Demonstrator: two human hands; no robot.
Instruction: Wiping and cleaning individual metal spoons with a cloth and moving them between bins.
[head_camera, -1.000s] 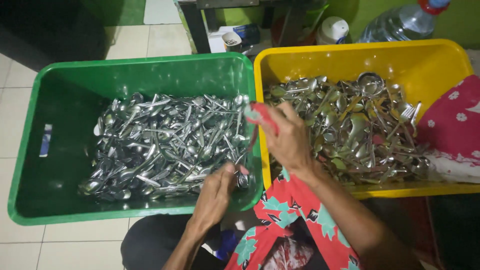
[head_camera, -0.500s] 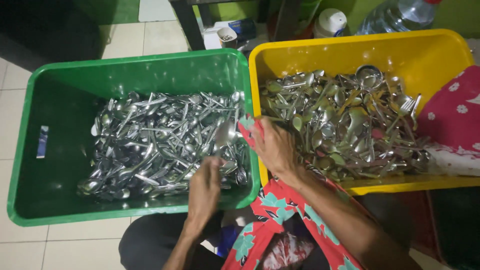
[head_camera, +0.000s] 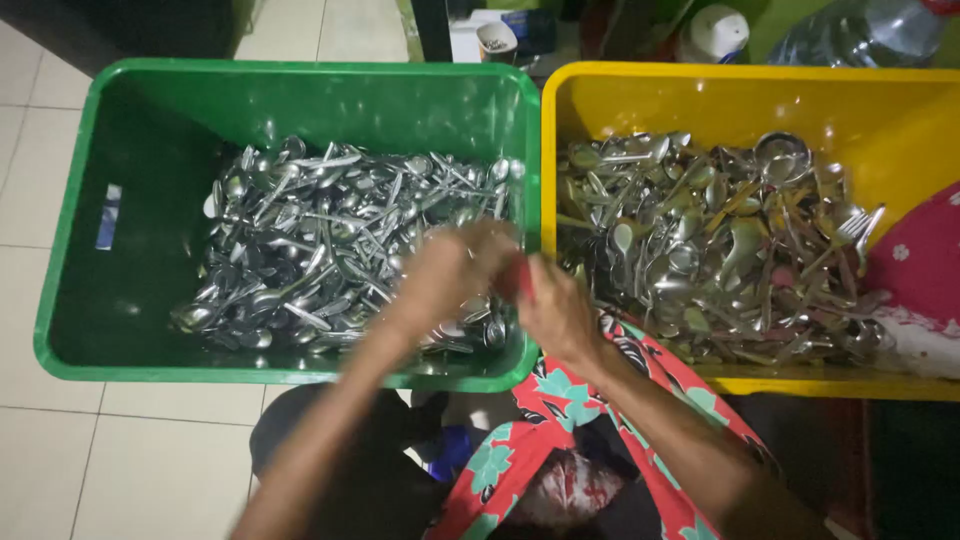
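**Red cloth pinched between both hands at the green tub's right wall**

Red cloth (head_camera: 512, 277), only a small scrap visible, squeezed between the two hands just over the near right corner of the green tub (head_camera: 70, 210). Left hand (head_camera: 452, 268) blurred, curled above the heap of steel spoons (head_camera: 330, 240) inside that tub, fingers bent inward against the cloth; exact pinch not clear through the blur. Right hand (head_camera: 558, 312) closed, knuckles up, thumb side pressed to the cloth, wrist crossing the tub's right rim. Possibly a spoon inside the cloth, but cannot tell.

Spoons piled toward the right half of the green tub, left part of its floor bare apart from a small pale label (head_camera: 107, 216) on the left wall. Touching the green tub's right wall, a yellow tub (head_camera: 740, 95) loaded with mixed cutlery (head_camera: 720, 250), spoons and a fork among it. Further right of that, a pink patterned fabric (head_camera: 925, 275) draped over the yellow rim. Near side of the green tub, a red floral garment (head_camera: 560, 440) on the lap. Behind the green tub, a white cup (head_camera: 497, 40), a white-capped jar (head_camera: 713, 32) and a clear plastic bottle (head_camera: 860, 35). Left of the green tub, pale floor tiles (head_camera: 40, 150).
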